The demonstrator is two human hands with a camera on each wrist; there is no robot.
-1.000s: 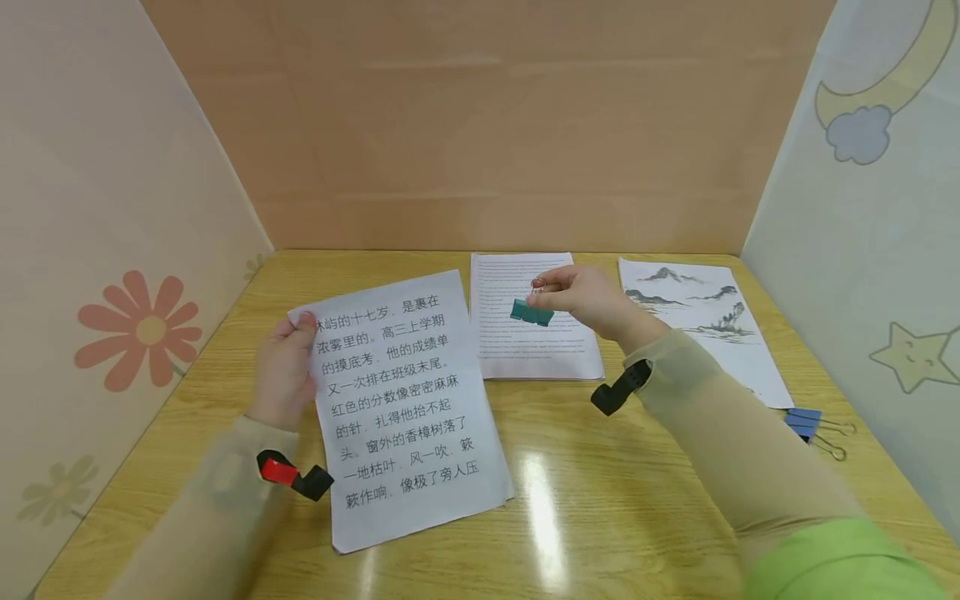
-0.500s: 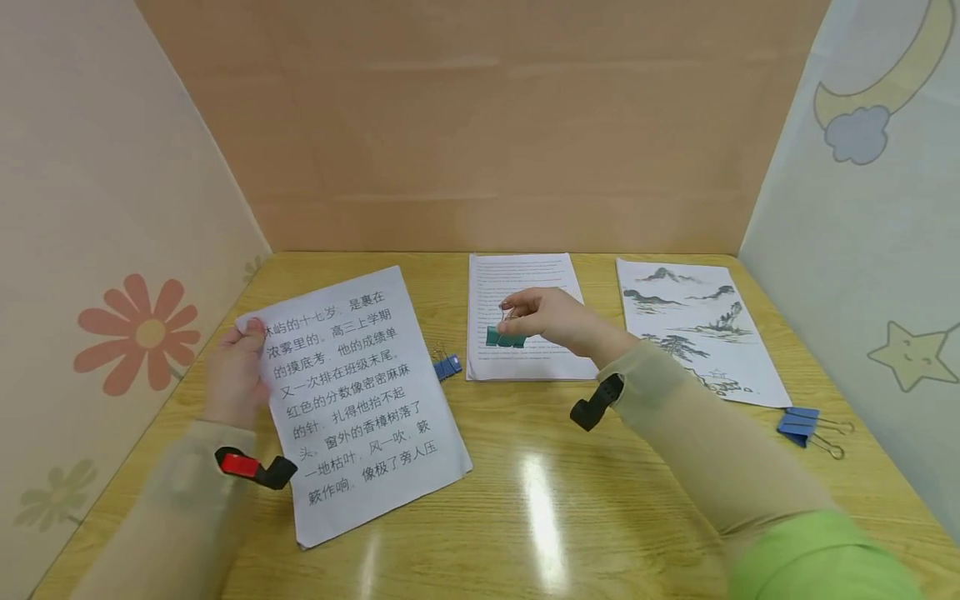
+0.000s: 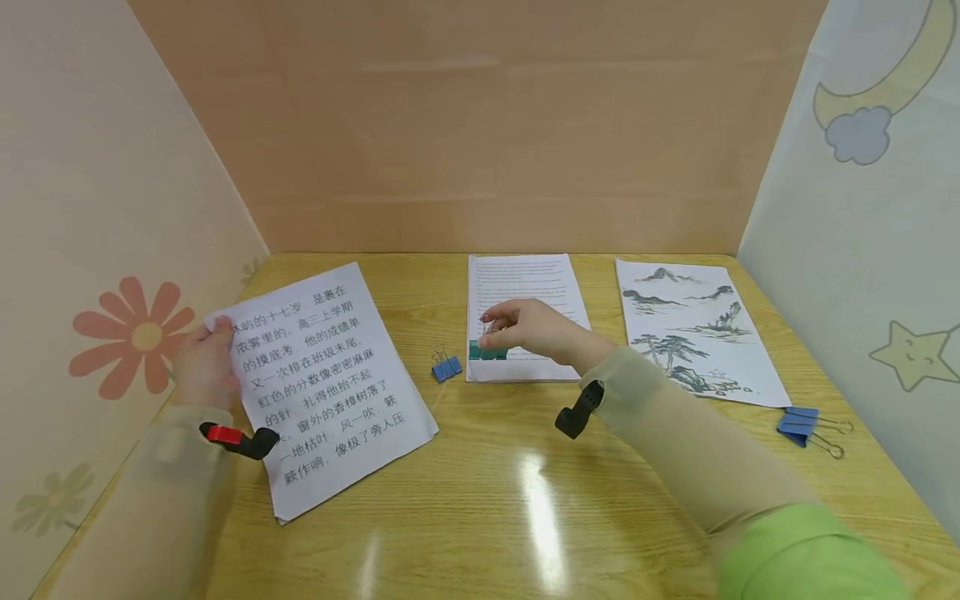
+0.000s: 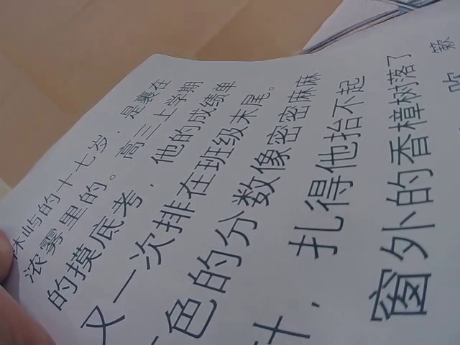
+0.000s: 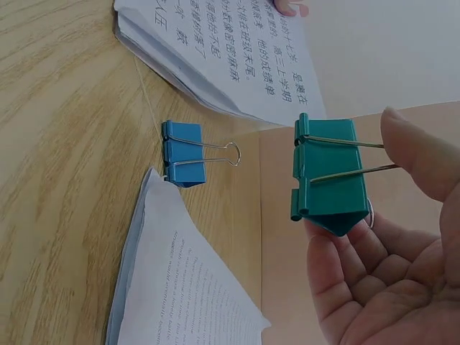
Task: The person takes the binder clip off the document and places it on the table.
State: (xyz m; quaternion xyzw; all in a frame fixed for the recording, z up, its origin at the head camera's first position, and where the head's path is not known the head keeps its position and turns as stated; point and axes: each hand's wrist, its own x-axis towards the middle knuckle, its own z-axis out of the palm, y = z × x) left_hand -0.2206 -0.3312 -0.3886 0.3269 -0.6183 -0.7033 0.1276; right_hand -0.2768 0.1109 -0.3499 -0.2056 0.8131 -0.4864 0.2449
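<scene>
My left hand (image 3: 206, 367) grips the upper left corner of a stack of paper (image 3: 322, 392) printed with large Chinese characters, thumb on top. The stack is held tilted over the left of the table; its loose sheet edges show in the right wrist view. In my right hand (image 3: 528, 329) is a green binder clip (image 5: 330, 169), pinched by its wire handles between thumb and fingers. In the head view the clip overlaps the lower left of a stack of English-printed sheets (image 3: 525, 279). A blue binder clip (image 3: 446, 367) lies between the two stacks.
On the right lies a sheet with an ink landscape (image 3: 682, 325). Another blue binder clip (image 3: 799, 425) sits at its lower right corner, handles pointing right. A tan panel (image 3: 487, 125) stands behind the wooden table (image 3: 465, 517), with decorated walls at both sides.
My left hand has carried the Chinese-printed stack leftward, uncovering the blue binder clip beside it. My right hand has moved left and slightly nearer with the green binder clip.
</scene>
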